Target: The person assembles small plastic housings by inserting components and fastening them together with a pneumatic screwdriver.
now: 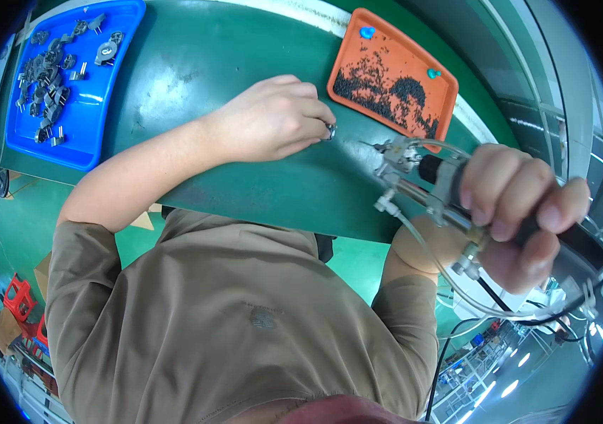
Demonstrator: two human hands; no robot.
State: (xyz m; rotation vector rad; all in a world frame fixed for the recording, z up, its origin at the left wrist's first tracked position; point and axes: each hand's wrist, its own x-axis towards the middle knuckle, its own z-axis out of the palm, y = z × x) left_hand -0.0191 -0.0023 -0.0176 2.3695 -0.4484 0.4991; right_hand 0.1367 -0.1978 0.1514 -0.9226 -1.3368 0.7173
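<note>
Over the green worktop, my left hand [280, 116] is closed, its thumb and fingertips pinching a small metal part [330, 131]. Most of that part is hidden by the fingers. My right hand [513, 191] is wrapped round a powered screwdriver [444, 213] with a metal front end and clear air hoses. Its thin tip points left toward the pinched part, with a gap between them. Beyond the tool, an orange tray [404, 60] holds tiny black pieces that look like screws, plus two blue-green bits.
At the far left, a blue tray [93, 145] holds several grey metal parts with prongs. Both trays rest on the green worktop [238, 42]. A clear hose [425, 247] and black cables trail from the tool at the right. Red stools [19, 298] stand on the floor behind.
</note>
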